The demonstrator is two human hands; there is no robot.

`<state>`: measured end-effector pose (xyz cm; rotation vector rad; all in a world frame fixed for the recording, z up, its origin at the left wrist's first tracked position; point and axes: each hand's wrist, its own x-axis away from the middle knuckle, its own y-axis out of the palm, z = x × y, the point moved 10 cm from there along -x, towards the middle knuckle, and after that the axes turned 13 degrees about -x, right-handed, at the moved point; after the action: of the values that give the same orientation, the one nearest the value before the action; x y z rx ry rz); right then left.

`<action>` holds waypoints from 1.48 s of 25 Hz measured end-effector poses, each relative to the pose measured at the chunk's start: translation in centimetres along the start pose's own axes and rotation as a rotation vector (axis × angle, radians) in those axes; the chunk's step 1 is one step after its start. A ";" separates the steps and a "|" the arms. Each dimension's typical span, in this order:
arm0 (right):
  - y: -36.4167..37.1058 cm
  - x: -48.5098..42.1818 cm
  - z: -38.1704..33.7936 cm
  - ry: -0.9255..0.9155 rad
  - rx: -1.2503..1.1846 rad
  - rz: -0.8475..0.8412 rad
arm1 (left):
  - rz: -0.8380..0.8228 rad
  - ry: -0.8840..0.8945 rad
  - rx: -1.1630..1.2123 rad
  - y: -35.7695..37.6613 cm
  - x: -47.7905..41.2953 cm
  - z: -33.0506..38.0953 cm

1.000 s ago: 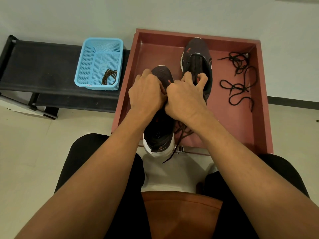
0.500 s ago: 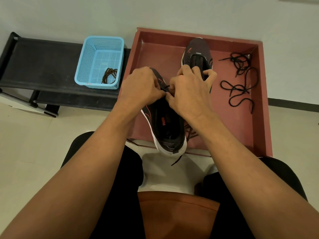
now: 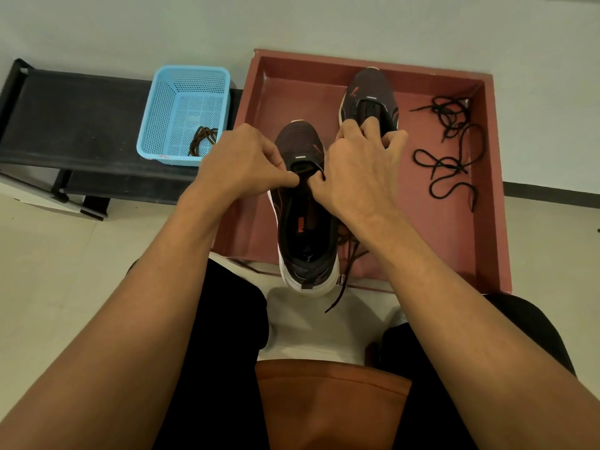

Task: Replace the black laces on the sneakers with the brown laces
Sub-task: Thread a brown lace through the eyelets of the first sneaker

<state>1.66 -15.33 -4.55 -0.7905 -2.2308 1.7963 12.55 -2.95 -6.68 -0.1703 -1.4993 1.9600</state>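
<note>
Red tray (image 3: 501, 196) straight ahead. Your near sneaker (image 3: 305, 235) at its 6 o'clock edge, heel toward you. Left hand (image 3: 240, 164) and right hand (image 3: 357, 170) pinch the brown lace (image 3: 349, 245) across the toe-end eyelets, fingertips tight together. Lace tail hangs at the sneaker's 5 o'clock.

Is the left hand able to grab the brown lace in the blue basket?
Probably yes. The brown lace lies in the open blue basket, just left of the left hand, nothing between. That hand would first have to let go of the sneaker.
</note>
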 end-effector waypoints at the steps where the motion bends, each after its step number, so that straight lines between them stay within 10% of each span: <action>1: 0.0 -0.1 -0.4 -0.044 -0.021 -0.009 | -0.013 0.004 0.068 0.2 0.1 0.1; 10: 0.4 -1.3 -1.0 -0.162 -0.314 -0.112 | -0.011 -0.056 0.369 1.1 -0.4 -1.3; 16: 0.9 -1.4 -0.9 -0.089 -0.357 -0.045 | 0.157 -0.086 -0.052 1.9 0.1 -0.4; 37: 2.4 -0.6 -2.5 -0.036 -0.057 -0.044 | 0.161 -0.063 0.045 0.9 0.7 0.1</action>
<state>4.00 -13.17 -6.08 -0.7190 -2.3124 1.7485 11.63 -2.77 -7.29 -0.2175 -1.5206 2.1431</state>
